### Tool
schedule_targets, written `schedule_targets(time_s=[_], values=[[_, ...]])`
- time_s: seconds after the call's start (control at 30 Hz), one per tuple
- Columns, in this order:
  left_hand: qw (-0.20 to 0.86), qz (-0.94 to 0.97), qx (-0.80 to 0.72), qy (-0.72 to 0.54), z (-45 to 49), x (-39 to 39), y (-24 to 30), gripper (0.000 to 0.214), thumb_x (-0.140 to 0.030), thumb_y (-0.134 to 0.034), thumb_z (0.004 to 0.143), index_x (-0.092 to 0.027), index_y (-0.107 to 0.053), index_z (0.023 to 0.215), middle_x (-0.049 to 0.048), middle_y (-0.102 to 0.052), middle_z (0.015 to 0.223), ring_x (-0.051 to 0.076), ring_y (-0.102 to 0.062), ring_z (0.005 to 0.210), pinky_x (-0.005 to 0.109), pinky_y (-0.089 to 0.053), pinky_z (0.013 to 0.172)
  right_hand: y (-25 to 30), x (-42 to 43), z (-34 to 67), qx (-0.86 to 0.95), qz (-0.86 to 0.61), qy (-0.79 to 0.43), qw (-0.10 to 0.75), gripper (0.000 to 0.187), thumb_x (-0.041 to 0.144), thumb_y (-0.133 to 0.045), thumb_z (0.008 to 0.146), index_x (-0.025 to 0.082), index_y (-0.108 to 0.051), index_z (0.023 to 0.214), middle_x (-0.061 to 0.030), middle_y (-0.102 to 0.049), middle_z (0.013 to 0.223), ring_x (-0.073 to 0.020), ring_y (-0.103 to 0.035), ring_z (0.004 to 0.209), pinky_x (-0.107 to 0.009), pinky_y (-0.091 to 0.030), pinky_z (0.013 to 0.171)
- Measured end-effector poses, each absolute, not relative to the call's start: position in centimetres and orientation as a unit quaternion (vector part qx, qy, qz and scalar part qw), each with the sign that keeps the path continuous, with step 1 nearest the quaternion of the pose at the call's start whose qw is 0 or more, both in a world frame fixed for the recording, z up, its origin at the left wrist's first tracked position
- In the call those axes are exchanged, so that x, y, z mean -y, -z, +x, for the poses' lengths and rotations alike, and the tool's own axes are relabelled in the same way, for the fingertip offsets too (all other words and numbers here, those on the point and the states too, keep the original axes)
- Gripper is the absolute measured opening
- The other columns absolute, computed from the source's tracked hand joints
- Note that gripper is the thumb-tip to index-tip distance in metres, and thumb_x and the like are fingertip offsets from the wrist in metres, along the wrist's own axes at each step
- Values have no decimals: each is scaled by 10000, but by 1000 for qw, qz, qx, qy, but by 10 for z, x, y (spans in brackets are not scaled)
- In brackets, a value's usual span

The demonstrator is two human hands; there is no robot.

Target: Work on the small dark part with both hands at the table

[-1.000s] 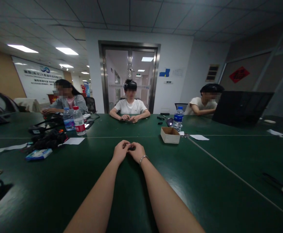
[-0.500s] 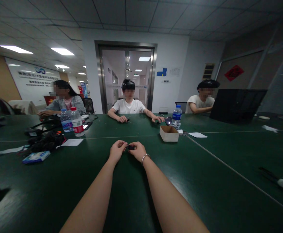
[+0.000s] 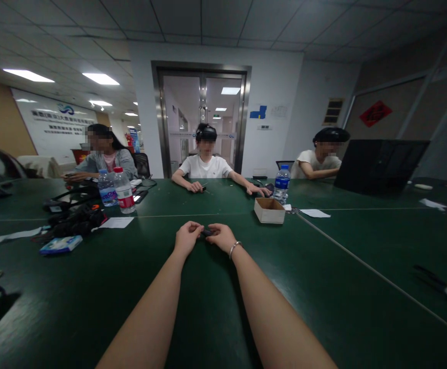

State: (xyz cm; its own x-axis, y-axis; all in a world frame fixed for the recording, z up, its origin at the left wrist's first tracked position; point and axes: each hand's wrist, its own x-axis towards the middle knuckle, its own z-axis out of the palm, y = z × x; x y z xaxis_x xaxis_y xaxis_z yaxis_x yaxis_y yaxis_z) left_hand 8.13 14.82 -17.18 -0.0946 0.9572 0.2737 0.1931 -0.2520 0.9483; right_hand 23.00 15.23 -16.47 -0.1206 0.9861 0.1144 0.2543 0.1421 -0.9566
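Just above the green table [image 3: 208, 287], my left hand [image 3: 189, 237] and my right hand [image 3: 222, 238] meet at a small dark object [image 3: 207, 232]. It is too small for its kind to be told. My right thumb and fingers pinch it from the right. My left fingertips are pressed together at its left end, and whether they hold a separate tiny piece is hidden. A silver bracelet sits on my right wrist. Beyond my right hand stands an open cardboard box [image 3: 269, 211].
Two water bottles [image 3: 124, 192], black gear [image 3: 77, 220] and a blue-white packet [image 3: 61, 245] lie to the left. Another bottle [image 3: 282, 185] stands behind the box. A co-worker's hands [image 3: 257, 190] rest across the table. A black laptop [image 3: 380, 166] is at the right.
The dark object has turned slightly and shows more between my hands. The co-worker's hand opposite has moved right, toward the bottle. The whole view has shifted a little.
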Motion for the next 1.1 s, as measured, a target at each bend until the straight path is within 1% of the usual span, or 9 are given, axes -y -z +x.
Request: schedule_targets(time_s=[0.1,0.2,0.27,0.33,0.53,0.7,0.8,0.97,1.1], values=[[371,557,-495,-555,80,-150,172,182,-308,-592,725,-150,-630,807,61,-646,760,145,-591,640,257,-473,625,163,-153,233,601,-470,-463,452,337,-31,-681,563,76,-643,881,11,-586,558,-96,-528,461,-210,-436,491],[380,550,-493,-557,80,-150,171,167,-283,-577,736,-149,-635,818,65,-646,778,142,-591,648,255,-474,631,162,-152,235,564,-418,-505,502,276,-15,-672,596,91,-639,849,1,-617,605,-83,-535,471,-195,-445,487],[383,541,-491,-565,81,-150,171,167,-293,-589,725,-146,-630,795,58,-642,749,140,-587,638,249,-471,620,162,-152,236,537,-393,-527,529,274,27,-680,626,93,-625,886,-11,-628,632,-87,-550,487,-187,-446,472],[390,533,-488,-571,82,-149,170,184,-313,-604,710,-141,-620,774,51,-636,714,136,-578,618,241,-463,597,162,-153,237,519,-385,-538,542,267,82,-696,647,89,-615,901,-18,-623,610,-99,-565,495,-181,-445,455],[371,550,-499,-557,83,-146,167,274,-406,-580,714,-136,-607,757,46,-623,643,127,-544,557,224,-417,534,164,-154,239,514,-372,-545,547,280,185,-735,634,81,-632,873,-34,-621,604,-107,-583,516,-173,-464,464],[373,559,-511,-536,80,-145,166,337,-467,-578,701,-134,-611,745,52,-623,653,135,-549,576,227,-404,525,164,-153,241,506,-350,-563,552,367,199,-787,552,108,-653,882,-34,-626,736,-96,-589,545,-193,-500,528],[376,551,-518,-536,80,-145,166,355,-479,-580,699,-128,-613,735,57,-625,657,133,-549,570,227,-403,525,164,-152,242,500,-338,-578,549,401,201,-803,524,121,-658,889,-24,-615,753,-100,-598,580,-204,-517,577],[385,546,-518,-534,79,-146,166,382,-499,-583,700,-119,-617,720,71,-629,656,134,-551,560,222,-394,502,162,-151,242,496,-330,-586,550,403,176,-809,518,127,-659,889,-17,-600,752,-93,-596,602,-190,-521,590],[406,544,-485,-551,79,-146,167,350,-471,-619,678,-129,-617,751,56,-628,673,131,-554,584,223,-413,530,161,-151,241,495,-341,-585,545,356,182,-792,565,117,-653,887,-23,-605,706,-97,-591,577,-182,-514,539]])
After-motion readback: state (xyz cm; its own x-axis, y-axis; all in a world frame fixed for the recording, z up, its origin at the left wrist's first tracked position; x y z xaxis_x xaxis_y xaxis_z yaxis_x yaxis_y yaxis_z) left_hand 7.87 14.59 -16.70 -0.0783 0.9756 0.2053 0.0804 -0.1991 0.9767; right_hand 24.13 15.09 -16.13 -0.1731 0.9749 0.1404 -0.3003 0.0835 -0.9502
